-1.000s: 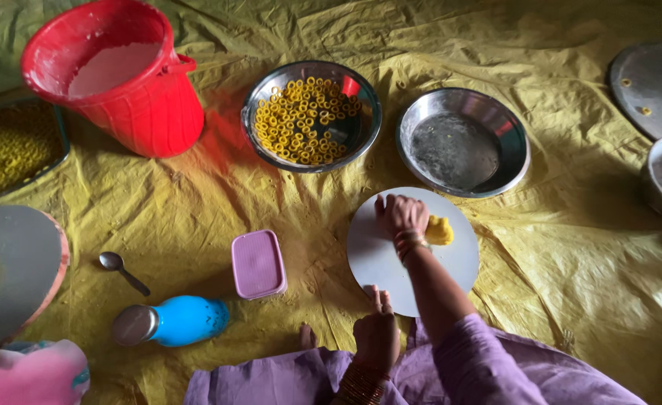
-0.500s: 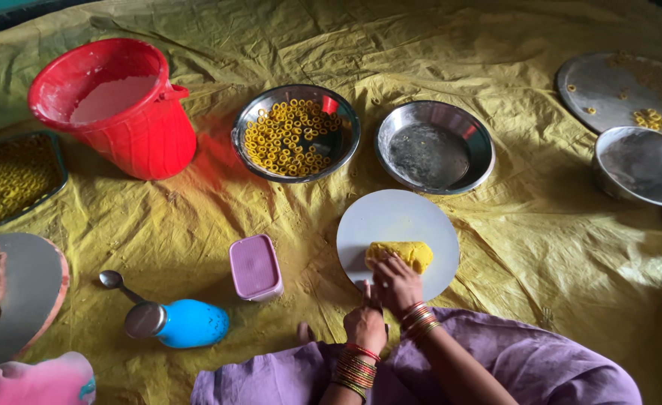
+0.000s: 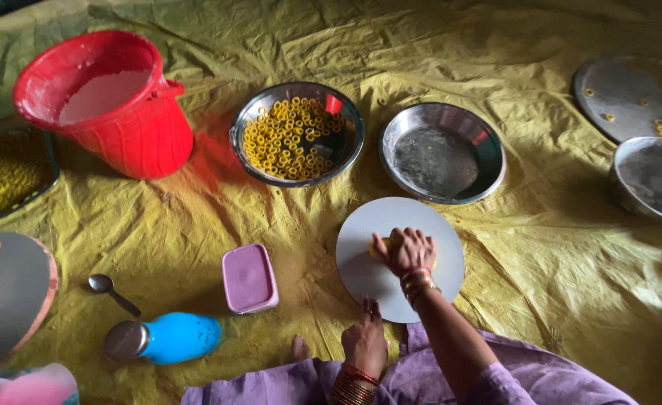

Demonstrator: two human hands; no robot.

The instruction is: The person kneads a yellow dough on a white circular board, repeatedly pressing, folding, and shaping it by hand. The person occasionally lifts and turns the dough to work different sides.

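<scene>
the right hand (image 3: 406, 251) lies palm-down on a lump of yellow dough (image 3: 379, 246), fingers together and curved over it, pressing it onto the round white board (image 3: 436, 225). only a sliver of the dough shows, peeking out at the hand's 9 o'clock side; the rest is hidden under the palm, so its long axis cannot be told for sure, though the visible edge suggests it runs across, from 9 to 3 o'clock. the dough sits just past the board's centre, toward 12 o'clock.

the left hand (image 3: 364, 341) rests at the board's 6 o'clock rim, fingers loosely together and pointing to 12 o'clock, fingertips touching the edge and holding nothing. the dough lies at 12 o'clock from it, a little to the right, and the right hand is the nearer one, being on top of it.

from the board, a steel bowl of yellow dough rings (image 3: 297, 135) sits at 11 o'clock, and an empty steel bowl (image 3: 442, 152) at 12 o'clock, close by.
</scene>
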